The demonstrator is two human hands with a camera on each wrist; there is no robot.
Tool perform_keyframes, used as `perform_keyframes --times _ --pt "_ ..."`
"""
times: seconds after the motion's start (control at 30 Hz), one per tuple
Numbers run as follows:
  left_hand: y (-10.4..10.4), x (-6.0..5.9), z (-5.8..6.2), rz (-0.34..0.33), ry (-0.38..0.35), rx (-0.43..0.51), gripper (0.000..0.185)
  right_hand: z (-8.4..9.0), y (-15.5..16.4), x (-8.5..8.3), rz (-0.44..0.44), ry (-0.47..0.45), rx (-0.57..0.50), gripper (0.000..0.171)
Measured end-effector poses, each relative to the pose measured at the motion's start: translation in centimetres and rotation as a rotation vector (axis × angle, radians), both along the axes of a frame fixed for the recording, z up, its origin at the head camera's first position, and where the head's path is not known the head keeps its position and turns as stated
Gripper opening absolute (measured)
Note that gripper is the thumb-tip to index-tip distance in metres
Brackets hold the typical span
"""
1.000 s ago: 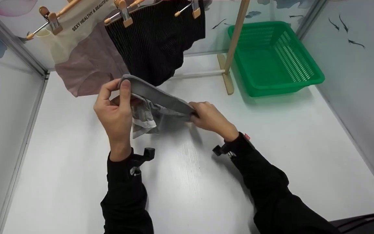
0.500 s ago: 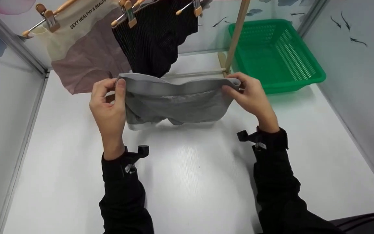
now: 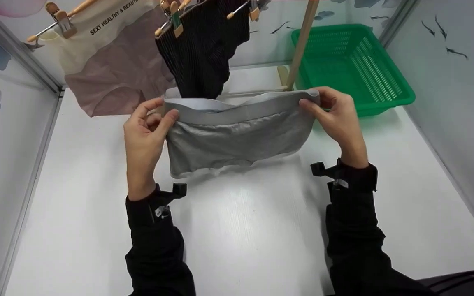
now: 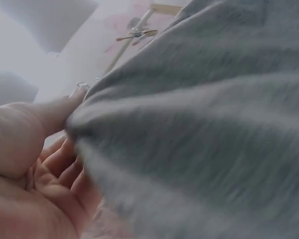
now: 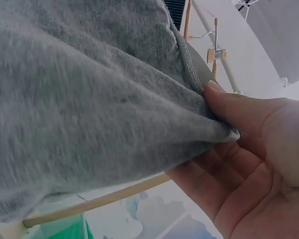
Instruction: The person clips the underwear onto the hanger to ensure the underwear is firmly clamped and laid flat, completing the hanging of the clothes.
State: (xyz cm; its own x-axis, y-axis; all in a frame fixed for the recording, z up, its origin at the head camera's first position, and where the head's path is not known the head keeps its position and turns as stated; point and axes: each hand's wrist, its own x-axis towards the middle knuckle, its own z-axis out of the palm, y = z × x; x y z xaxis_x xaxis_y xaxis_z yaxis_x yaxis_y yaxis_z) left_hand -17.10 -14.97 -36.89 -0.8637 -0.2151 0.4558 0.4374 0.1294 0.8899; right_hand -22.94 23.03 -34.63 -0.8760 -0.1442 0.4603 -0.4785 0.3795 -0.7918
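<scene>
A pair of grey underpants [image 3: 237, 137] is stretched out by its waistband above the white table in the head view. My left hand [image 3: 144, 144] pinches the left end of the waistband between thumb and fingers. At the other end, my right hand [image 3: 340, 119] pinches the opposite corner. The waistband gapes a little along the top, and the leg edge hangs down. In the left wrist view the grey cloth [image 4: 199, 119] fills most of the picture, drawn into folds at the thumb. Similar folds run to the right thumb in the right wrist view.
Behind the underpants, mauve and cream briefs [image 3: 117, 70] and a black ribbed garment [image 3: 204, 49] hang from clip hangers on a wooden rack [image 3: 303, 45]. A green plastic basket [image 3: 352, 70] stands at the back right. Patterned panels enclose the white table [image 3: 237, 238].
My right hand has moved right and up, spreading the bunched grey underpants wide. The left hand has kept its pinch and shifted slightly right in the last half second.
</scene>
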Motion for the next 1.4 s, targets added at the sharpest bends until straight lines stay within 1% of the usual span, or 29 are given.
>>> perform_keyframes --times 0.1,0.13,0.2,0.3,0.4,0.47,0.6,0.67,0.83,0.93,1.07,1.2,1.27,1.33,1.4 --pt "-0.7 0.4 0.1 -0.116 -0.069 -0.047 0.046 -0.6 0.9 -0.7 -0.014 0.014 -0.010 0.017" --pt "-0.9 0.6 0.1 -0.152 -0.092 -0.071 0.048 -0.8 1.2 -0.9 -0.016 0.018 -0.011 0.017" --pt "-1.2 0.9 0.3 -0.198 -0.123 -0.124 0.043 -1.1 1.8 -1.2 -0.009 0.017 -0.020 0.017" --pt "-1.2 1.3 0.4 -0.231 -0.142 -0.165 0.027 -1.1 2.3 -1.0 0.013 0.004 -0.032 0.017" --pt "-0.9 1.5 0.4 -0.246 -0.145 -0.152 0.015 -0.9 2.9 -0.7 0.024 -0.022 -0.023 0.017" --pt "-0.6 1.7 0.4 -0.260 -0.147 -0.145 0.012 -0.8 3.2 -0.5 0.019 -0.045 -0.004 0.017" --pt "-0.1 2.0 0.4 -0.292 -0.149 -0.134 0.010 -0.6 3.9 0.1 -0.002 -0.072 0.055 0.017" --pt "0.0 2.2 0.5 -0.318 -0.149 -0.131 0.012 -0.4 4.2 0.4 -0.010 -0.078 0.078 0.017" --pt "0.3 2.2 0.8 -0.403 -0.147 -0.176 0.021 0.0 5.0 0.8 -0.016 -0.089 0.110 0.017" --pt "0.6 1.8 0.7 -0.449 -0.166 -0.212 0.024 0.1 5.7 0.9 -0.007 -0.102 0.128 0.016" --pt "1.1 0.8 0.0 -0.492 -0.234 -0.229 0.025 -0.2 6.6 0.7 0.024 -0.147 0.169 0.017" --pt "1.4 -0.5 -1.4 -0.519 -0.344 -0.218 0.026 -1.7 7.0 -0.5 0.062 -0.217 0.223 0.019" --pt "1.7 -1.3 -2.2 -0.536 -0.400 -0.227 0.025 -2.5 7.1 -1.3 0.090 -0.232 0.259 0.018" --pt "2.1 -2.1 -3.2 -0.542 -0.444 -0.257 0.022 -3.4 7.1 -2.2 0.111 -0.239 0.306 0.016" --pt "2.4 -2.9 -4.2 -0.532 -0.466 -0.298 0.015 -4.1 7.0 -2.8 0.132 -0.249 0.352 0.016"
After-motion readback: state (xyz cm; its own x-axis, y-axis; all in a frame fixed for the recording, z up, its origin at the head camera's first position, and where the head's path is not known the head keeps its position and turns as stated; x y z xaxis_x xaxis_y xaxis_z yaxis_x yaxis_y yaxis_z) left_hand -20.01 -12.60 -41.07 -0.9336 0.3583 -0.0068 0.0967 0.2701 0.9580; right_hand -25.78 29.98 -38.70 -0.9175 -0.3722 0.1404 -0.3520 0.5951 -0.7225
